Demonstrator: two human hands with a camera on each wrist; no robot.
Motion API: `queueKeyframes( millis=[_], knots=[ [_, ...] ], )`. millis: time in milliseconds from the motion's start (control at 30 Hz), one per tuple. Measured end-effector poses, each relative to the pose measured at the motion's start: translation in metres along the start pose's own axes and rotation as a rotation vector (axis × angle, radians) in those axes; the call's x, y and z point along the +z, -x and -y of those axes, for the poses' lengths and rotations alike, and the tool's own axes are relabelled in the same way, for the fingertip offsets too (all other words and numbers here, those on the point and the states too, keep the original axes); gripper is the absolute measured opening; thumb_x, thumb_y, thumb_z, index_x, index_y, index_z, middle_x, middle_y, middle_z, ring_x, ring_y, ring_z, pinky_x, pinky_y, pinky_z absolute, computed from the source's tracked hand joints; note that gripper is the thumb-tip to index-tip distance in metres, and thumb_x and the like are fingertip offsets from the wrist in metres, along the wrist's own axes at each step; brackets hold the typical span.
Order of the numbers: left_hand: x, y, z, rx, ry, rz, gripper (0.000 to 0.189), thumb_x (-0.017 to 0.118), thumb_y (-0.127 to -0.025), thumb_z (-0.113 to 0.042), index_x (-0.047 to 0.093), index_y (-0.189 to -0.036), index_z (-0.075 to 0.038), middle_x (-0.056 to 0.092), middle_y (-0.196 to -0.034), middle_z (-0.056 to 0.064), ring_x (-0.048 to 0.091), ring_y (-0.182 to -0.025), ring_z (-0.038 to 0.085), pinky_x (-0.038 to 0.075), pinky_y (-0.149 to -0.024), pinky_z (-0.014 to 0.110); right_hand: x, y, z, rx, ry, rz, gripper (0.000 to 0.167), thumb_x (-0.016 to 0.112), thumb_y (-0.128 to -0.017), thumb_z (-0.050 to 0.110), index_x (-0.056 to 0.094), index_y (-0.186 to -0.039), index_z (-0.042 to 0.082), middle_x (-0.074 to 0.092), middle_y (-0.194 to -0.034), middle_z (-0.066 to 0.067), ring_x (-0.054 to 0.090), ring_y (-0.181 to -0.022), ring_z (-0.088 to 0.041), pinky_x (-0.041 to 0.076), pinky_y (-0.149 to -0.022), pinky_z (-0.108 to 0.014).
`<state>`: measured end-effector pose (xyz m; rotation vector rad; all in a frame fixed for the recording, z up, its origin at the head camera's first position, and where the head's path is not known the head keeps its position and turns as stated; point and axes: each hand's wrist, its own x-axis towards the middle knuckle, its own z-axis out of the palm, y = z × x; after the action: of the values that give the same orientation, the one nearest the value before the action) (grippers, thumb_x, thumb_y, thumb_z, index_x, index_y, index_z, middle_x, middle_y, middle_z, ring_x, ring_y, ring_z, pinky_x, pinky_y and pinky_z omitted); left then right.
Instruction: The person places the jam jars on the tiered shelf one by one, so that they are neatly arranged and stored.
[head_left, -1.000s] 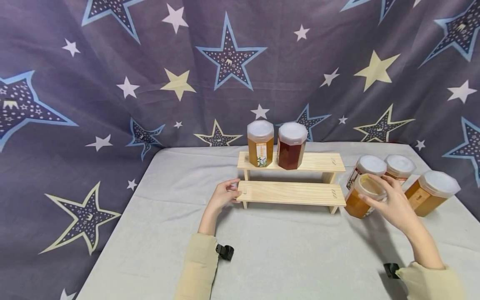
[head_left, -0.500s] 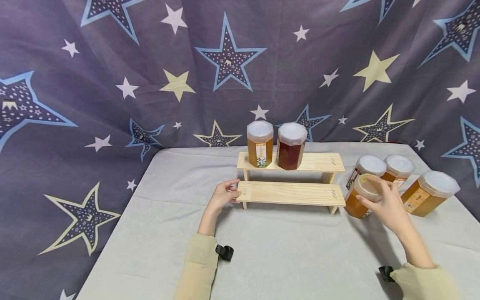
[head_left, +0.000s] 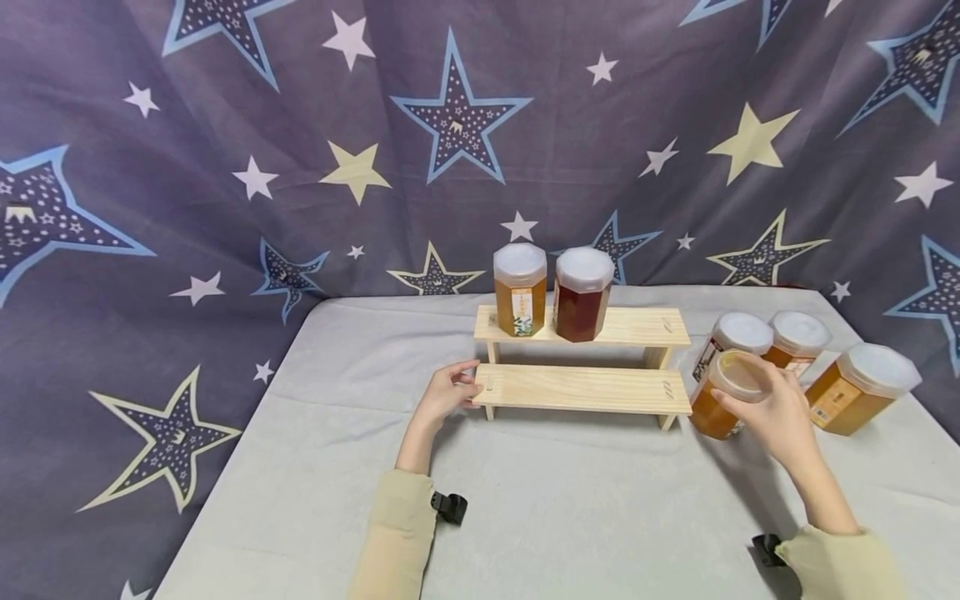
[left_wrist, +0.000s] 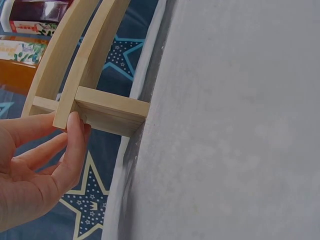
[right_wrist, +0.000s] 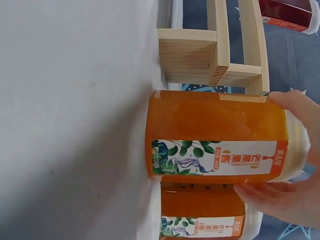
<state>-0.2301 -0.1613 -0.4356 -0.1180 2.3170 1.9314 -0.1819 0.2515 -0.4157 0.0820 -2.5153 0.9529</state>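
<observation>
My left hand [head_left: 444,395] pinches the left end of the lower board of a two-step wooden rack [head_left: 577,388], thumb above and fingers beneath, as the left wrist view shows. At the rack's right end, my right hand [head_left: 776,412] grips a jar of orange jam [right_wrist: 215,135] around its top, just below the white lid. That jar stands on the cloth, with a printed label on its side. On the rack's upper board stand an amber jar [head_left: 520,292] and a dark red jar [head_left: 582,296], both with white lids.
Right behind the gripped jar stand a dark-labelled jar [head_left: 738,333] and another amber jar [head_left: 799,340]. Farther right is a wider amber jar [head_left: 862,387]. A grey cloth [head_left: 570,508] covers the table, and a star-patterned curtain [head_left: 300,125] hangs behind it.
My right hand and forearm have shifted slightly left around the gripped jar, which stays almost in place. The left hand, the rack and the jars on it have not moved.
</observation>
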Motion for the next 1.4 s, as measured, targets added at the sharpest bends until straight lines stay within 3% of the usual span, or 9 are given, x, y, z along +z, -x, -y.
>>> queueKeyframes(
  millis=[333,567,833,1033,1400],
  knots=[
    [-0.001,0.001,0.000,0.011,0.007,-0.004,0.046,0.057,-0.075,0.012,0.050,-0.120,0.006,0.050,-0.079,0.009,0.052,-0.055,0.010,0.058,-0.057,0.030,0.000,0.003,0.002,-0.008,-0.007,-0.086,0.057,0.075,-0.064,0.009,0.053,-0.116,0.001,0.050,-0.097,-0.022,0.038,-0.084,-0.028,0.032,-0.060,-0.035],
    [0.001,0.001,0.000,0.010,0.004,0.017,0.046,0.057,-0.076,0.011,0.050,-0.120,0.007,0.049,-0.081,0.010,0.052,-0.058,0.011,0.058,-0.061,0.034,-0.007,0.004,0.009,-0.016,-0.007,-0.197,0.059,0.077,-0.058,0.005,0.057,-0.113,0.005,0.048,-0.094,-0.021,0.039,-0.082,-0.025,0.032,-0.059,-0.034],
    [0.002,0.001,0.002,0.015,0.005,0.017,0.046,0.057,-0.075,0.012,0.049,-0.121,0.007,0.049,-0.080,0.009,0.052,-0.057,0.011,0.058,-0.060,0.033,-0.010,-0.004,0.016,-0.048,-0.045,-0.293,0.054,0.076,-0.059,0.008,0.061,-0.111,0.008,0.052,-0.094,-0.020,0.046,-0.084,-0.027,0.033,-0.060,-0.033],
    [0.000,0.001,0.001,0.008,-0.002,0.013,0.047,0.058,-0.075,0.011,0.049,-0.121,0.006,0.048,-0.081,0.009,0.052,-0.058,0.012,0.058,-0.060,0.033,-0.014,-0.012,0.031,-0.067,-0.049,-0.275,0.055,0.074,-0.062,0.008,0.058,-0.114,0.007,0.051,-0.098,-0.023,0.044,-0.086,-0.030,0.032,-0.061,-0.034],
    [-0.001,0.000,0.000,0.009,0.009,0.009,0.046,0.057,-0.075,0.012,0.049,-0.121,0.007,0.049,-0.082,0.010,0.052,-0.056,0.010,0.058,-0.059,0.032,-0.014,-0.034,0.052,-0.158,-0.075,-0.296,0.057,0.076,-0.058,0.004,0.060,-0.113,0.007,0.052,-0.089,-0.021,0.038,-0.079,-0.007,0.028,-0.057,-0.024]
  ],
)
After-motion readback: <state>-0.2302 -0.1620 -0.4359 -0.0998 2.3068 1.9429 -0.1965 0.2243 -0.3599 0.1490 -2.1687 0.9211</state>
